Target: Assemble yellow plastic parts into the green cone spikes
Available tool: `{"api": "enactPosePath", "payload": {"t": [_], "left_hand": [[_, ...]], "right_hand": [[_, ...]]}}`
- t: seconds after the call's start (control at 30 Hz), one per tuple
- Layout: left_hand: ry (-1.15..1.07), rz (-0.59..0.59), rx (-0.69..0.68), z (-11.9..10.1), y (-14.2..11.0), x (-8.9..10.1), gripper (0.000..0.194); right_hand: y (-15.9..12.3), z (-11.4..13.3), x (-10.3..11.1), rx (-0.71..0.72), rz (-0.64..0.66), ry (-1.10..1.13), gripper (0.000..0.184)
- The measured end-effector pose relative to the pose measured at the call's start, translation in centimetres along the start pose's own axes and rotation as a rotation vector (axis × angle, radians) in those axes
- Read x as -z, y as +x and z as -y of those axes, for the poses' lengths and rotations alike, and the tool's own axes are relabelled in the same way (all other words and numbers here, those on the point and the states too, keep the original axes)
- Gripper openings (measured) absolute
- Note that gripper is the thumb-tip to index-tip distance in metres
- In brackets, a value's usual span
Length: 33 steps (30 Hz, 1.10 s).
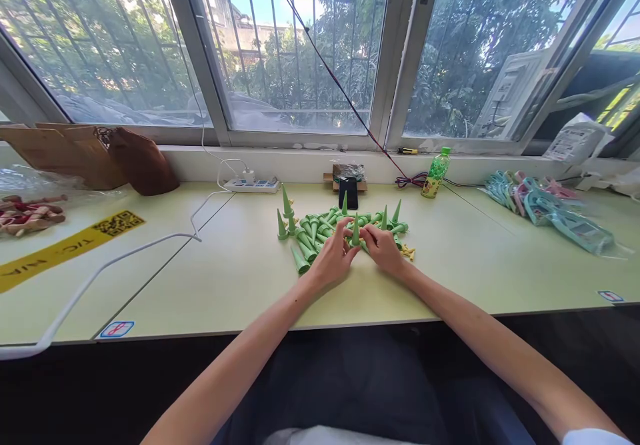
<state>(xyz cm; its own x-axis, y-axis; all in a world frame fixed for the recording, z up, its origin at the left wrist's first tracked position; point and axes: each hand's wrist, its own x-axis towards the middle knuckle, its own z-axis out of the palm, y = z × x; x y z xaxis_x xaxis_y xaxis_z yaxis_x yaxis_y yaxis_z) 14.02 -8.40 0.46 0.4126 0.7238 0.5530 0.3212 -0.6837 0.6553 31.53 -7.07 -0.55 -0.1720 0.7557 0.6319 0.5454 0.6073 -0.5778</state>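
Note:
A pointed green plastic cone (355,232) stands upright between my two hands. Curled around its left side, the thumb and fingers of my left hand (334,253) grip it near the base. My right hand (384,248) is closed in a pinch close against the cone's right side; whatever its fingertips hold is hidden. Around and behind the hands lies a pile of similar green cones (306,253), most of them on their sides. Several stand upright, among them a cone (281,225) at the left edge. Small yellow pieces (409,252) lie beside my right wrist.
Behind the pile are a black phone (349,194) and a small open box (327,178). A green-capped bottle (437,173) stands right of them. Blue and pink plastic items (543,202) lie far right. A white cable (145,252) and power strip (263,186) are left.

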Motion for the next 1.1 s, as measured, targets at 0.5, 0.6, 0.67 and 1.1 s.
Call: {"api": "enactPosePath", "payload": {"t": [0.5, 0.6, 0.67, 1.1], "left_hand": [[-0.326, -0.106, 0.310, 0.29, 0.88, -0.13, 0.044], [-0.412, 0.000, 0.363, 0.24, 0.88, -0.18, 0.048], [-0.470, 0.057, 0.398, 0.06, 0.90, -0.15, 0.049], [-0.527, 0.153, 0.407, -0.42, 0.78, 0.38, 0.050]], "right_hand": [[-0.20, 1.04, 0.33, 0.005, -0.069, 0.049, 0.035], [-0.22, 1.03, 0.34, 0.045, -0.054, 0.052, 0.035], [-0.20, 1.00, 0.33, 0.062, -0.039, 0.053, 0.036], [-0.07, 0.16, 0.09, 0.030, -0.032, 0.085, 0.028]]}}
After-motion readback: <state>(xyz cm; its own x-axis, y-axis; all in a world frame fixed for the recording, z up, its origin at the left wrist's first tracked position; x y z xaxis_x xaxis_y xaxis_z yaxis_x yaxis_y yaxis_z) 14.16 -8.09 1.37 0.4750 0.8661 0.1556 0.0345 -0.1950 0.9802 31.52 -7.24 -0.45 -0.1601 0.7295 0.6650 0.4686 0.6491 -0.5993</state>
